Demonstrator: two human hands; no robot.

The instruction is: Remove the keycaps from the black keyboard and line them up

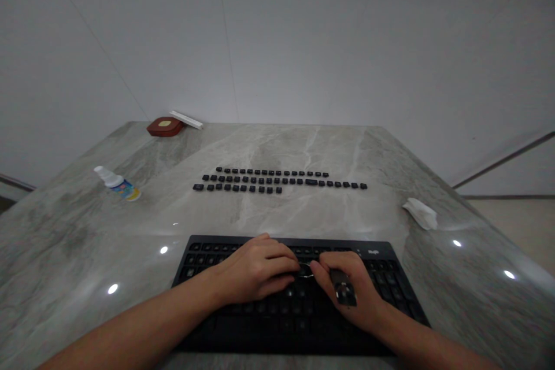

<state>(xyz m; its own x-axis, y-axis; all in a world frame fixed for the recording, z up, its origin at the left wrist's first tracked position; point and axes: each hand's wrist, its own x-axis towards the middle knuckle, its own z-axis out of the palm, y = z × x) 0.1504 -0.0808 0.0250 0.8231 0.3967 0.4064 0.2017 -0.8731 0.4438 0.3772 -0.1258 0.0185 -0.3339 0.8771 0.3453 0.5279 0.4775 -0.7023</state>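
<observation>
A black keyboard point(260, 332) lies in front of me, many of its keycaps removed along the top and left. In my right hand point(358, 295) is a keycap puller point(344, 289) with a dark handle. Its thin wire loop stands around a key point(305, 270) near the keyboard's middle. My left hand point(264, 269) rests over the keyboard, fingers stretched out, fingertips at the loop's left side. Whether they touch the key or only the wire, I cannot tell. Beyond the keyboard, loose black keycaps point(261, 181) stand in three rows on the table.
The grey marble-patterned table point(347, 211) ends at a white wall. A white-capped spray bottle point(121, 185) lies at the left. At the back left are a brown-red box point(165, 126) and a white strip point(186, 120). A crumpled white tissue point(420, 213) lies at the right.
</observation>
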